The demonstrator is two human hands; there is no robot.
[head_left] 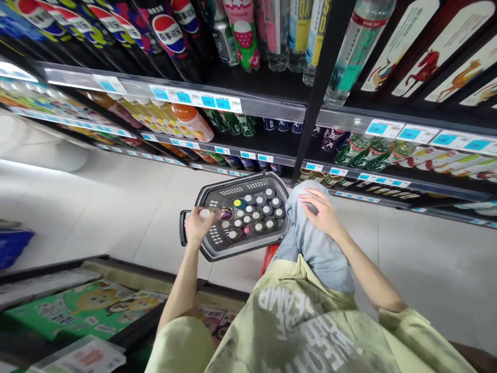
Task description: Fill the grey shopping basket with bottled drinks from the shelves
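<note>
A dark grey shopping basket point(229, 190) stands on the tiled floor below me, filled with several upright bottles seen cap-up. My left hand point(199, 224) is over the basket's near left corner, fingers closed round a white-capped bottle point(205, 213). My right hand point(320, 210) rests on my raised knee in light blue jeans point(316, 248), fingers spread and flat, with nothing in it. The basket's black handle point(181, 228) sticks out at the left.
Black drink shelves with blue price tags point(194, 97) run across the top, holding cola, juice and green bottles. A black shelf post point(310, 124) rises beside my knee. An open freezer chest point(81, 305) with packaged goods lies at the lower left. Something red point(267, 256) sits under the basket.
</note>
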